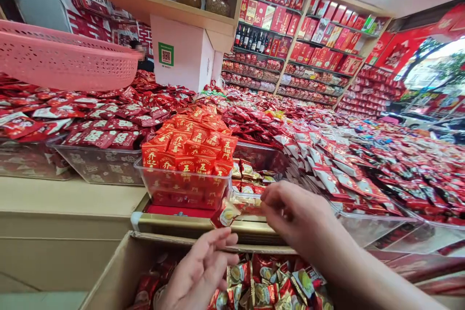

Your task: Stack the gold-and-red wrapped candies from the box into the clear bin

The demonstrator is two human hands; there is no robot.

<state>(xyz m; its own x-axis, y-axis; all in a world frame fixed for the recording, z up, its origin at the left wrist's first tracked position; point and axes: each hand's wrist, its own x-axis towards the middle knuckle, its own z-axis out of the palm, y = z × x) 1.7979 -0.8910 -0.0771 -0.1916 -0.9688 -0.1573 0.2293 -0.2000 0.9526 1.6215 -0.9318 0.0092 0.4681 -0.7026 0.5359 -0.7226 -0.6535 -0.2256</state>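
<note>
My left hand is over an open cardboard box, palm up, its fingers apart and nothing clearly gripped. Just beyond its fingertips is one red and gold candy packet, tilted at the front of a clear bin; whether it touches the fingers I cannot tell. At that bin's right front corner, my right hand has thumb and forefinger curled together. What lies between them, if anything, is hidden. Similar packets fill the box below. Inside the clear bin are a few rows of packets.
To the left stands a clear bin heaped with bright red candies. Further bins of wrapped sweets spread right. A pink plastic basket rests on sweets at left. A gold rail runs between box and bins. A person is partly visible behind.
</note>
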